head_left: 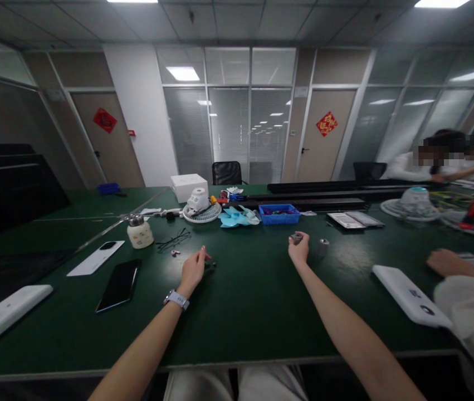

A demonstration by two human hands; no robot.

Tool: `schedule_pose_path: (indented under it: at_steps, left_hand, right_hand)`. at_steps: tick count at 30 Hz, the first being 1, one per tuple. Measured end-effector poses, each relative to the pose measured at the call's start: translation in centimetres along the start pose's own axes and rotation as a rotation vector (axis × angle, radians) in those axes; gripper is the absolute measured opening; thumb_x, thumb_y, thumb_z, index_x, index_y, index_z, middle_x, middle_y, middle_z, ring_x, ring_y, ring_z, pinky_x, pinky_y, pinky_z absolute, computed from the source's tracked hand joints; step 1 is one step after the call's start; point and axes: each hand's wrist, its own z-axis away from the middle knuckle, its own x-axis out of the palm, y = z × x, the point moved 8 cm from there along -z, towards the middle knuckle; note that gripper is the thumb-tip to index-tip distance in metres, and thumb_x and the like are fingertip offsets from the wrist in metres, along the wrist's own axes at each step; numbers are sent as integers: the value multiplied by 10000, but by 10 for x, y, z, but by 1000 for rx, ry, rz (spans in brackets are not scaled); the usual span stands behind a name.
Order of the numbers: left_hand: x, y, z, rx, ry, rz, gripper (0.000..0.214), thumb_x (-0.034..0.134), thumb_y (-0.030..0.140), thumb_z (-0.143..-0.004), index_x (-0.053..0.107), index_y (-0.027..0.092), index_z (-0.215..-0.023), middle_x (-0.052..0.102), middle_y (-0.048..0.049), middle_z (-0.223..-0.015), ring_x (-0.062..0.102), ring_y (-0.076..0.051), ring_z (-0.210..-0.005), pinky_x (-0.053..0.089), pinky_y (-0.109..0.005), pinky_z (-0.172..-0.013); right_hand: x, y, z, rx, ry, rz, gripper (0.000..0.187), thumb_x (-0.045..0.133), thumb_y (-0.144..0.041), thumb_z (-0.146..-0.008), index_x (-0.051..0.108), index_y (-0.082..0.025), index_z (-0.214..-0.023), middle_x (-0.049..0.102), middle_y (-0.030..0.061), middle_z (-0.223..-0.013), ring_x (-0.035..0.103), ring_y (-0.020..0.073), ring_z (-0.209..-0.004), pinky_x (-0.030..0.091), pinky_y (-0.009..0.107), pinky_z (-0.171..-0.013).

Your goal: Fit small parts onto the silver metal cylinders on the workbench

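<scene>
My right hand [299,253] is closed on a small round metal part [296,238], held just above the green table. A short silvery metal cylinder [323,244] stands to the right of that hand. My left hand [194,271], with a watch [176,299] on its wrist, rests low over the table with its fingers curled together. Whatever those fingers may hold is hidden. Just right of them lies a tiny dark piece [214,264]. Left of this hand are an earbud [175,253] and a pair of glasses [174,239].
Behind my hands are a blue tray [279,214] of small parts, light-blue fan blades [237,217] and a white fan body [199,203]. A phone [118,285] and a cream jar [140,233] are left. A white power bank [411,295] and a co-worker's arm [456,264] are right.
</scene>
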Motion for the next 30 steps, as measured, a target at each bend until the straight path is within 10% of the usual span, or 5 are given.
schedule_pose_path:
  at_steps: [8,16,25,30]
  left_hand:
    - [3,-4,-2,6,-6,29,596,254,585,-867,672,182,-733,710,-84,-801,647,-223,-760,434,-306,-670]
    - [2,0,0,-23,-22,1,584,258,580,-866,669,186,-736,710,-86,-803,650,-233,-782,434,-314,-690]
    - [-1,-4,-3,3,42,52,520,256,566,-873,613,189,-852,688,-77,-823,640,-217,-761,439,-307,-672]
    - [-8,-7,-2,-22,124,50,458,259,538,-884,571,203,-857,686,-72,-842,639,-215,-768,436,-301,-663]
  right_hand:
    - [-12,10,-34,-55,-9,228,406,487,-121,-663,507,-145,-1068,531,159,-1112,523,260,-1068,378,423,-963]
    - [3,-45,-3,-401,-60,344,532,435,-31,-725,434,-141,-1246,100,149,-1514,18,263,-1409,63,560,-1114]
    - [117,-101,184,-641,-1025,397,453,478,-491,-868,507,-307,-1280,201,22,-1528,54,236,-1420,73,523,-1128]
    - [144,-91,236,-698,-1207,588,624,331,-628,-869,380,-293,-1393,46,37,-1554,-22,240,-1420,41,464,-1134]
